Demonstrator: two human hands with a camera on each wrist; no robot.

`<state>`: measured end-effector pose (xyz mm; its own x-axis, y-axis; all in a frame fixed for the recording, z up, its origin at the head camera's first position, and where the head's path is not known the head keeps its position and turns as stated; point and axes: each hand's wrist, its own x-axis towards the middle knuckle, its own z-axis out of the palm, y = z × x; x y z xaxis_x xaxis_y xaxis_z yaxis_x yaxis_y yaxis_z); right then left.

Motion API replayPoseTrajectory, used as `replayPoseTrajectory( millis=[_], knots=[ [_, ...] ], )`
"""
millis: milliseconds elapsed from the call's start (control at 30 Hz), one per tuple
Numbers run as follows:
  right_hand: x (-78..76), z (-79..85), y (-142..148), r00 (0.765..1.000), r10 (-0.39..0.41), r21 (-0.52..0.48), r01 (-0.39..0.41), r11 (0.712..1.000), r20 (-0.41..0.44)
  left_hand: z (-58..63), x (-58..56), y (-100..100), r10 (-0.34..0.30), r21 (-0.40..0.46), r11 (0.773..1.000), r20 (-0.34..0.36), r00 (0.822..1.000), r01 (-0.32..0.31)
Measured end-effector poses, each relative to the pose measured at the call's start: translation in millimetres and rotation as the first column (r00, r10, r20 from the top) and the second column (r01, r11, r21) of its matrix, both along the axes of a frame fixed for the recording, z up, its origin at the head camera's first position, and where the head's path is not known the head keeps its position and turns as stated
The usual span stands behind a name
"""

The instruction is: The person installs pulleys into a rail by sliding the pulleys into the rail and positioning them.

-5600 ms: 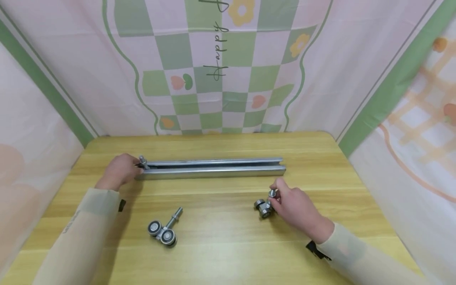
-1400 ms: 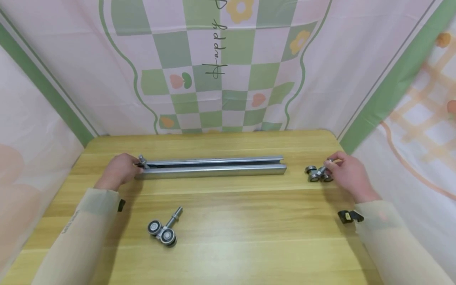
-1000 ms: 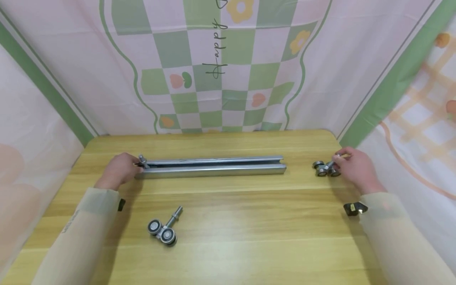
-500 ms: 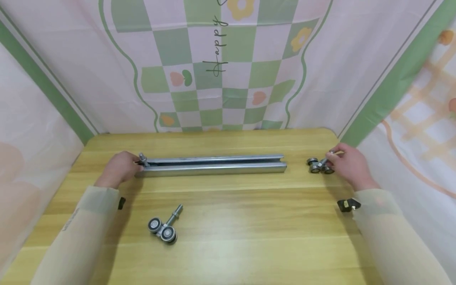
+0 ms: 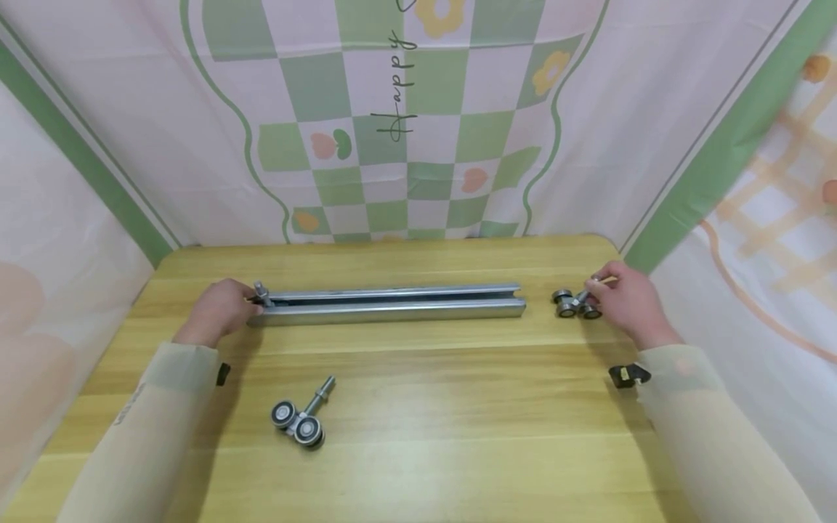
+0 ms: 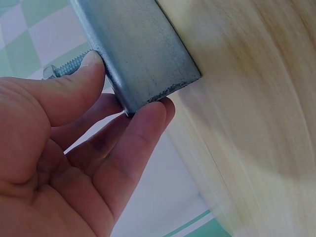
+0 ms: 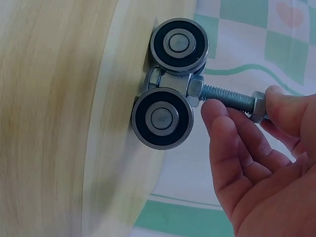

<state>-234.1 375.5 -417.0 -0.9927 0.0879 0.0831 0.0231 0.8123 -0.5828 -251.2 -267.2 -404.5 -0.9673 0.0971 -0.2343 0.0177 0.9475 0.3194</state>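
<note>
Your right hand (image 5: pixel 629 301), gripping the silver-and-black wheeled steel roller (image 7: pixel 173 83) by its threaded bolt (image 7: pixel 228 98), has just shifted toward your left hand (image 5: pixel 218 310), which pinches the long silver steel channel rail (image 5: pixel 392 313), narrowing the roller-to-rail gap.

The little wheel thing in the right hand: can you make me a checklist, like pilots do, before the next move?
1. Is the wheel thing held? Ok: the right hand pinches its bolt.
2. Is the metal rail held? Ok: the left hand pinches its left end.
3. Is the rail's right end unblocked? Ok: nothing plugs it.
4. Is the wheel thing right at that end? Not ok: there's a gap between them.
5. Are the wheels lined up exactly with the rail's inside? Cannot tell: it's too dark in there.
6. Is the other wheel thing out of that gap? Ok: it lies on the table, nearer the person.
</note>
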Motion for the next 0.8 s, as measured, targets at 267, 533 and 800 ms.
replayPoseTrajectory(
  millis=[267,533,800],
  knots=[
    [0.4,1.0,-10.2,1.000,0.012,-0.017,-0.012,1.000,0.001,-1.3,-1.1,-1.9,-0.002,0.000,1.000,-0.003,1.000,0.002],
    [-0.7,-0.3,-14.6,1.000,0.023,-0.024,-0.023,0.999,0.001,-0.6,-1.8,-3.0,0.002,0.000,1.000,0.000,1.000,-0.002],
    [3.8,-3.0,-10.9,1.000,0.000,0.003,0.000,1.000,-0.009,0.0,-1.1,-3.0,0.004,0.008,1.000,-0.001,1.000,-0.004]
  ],
)
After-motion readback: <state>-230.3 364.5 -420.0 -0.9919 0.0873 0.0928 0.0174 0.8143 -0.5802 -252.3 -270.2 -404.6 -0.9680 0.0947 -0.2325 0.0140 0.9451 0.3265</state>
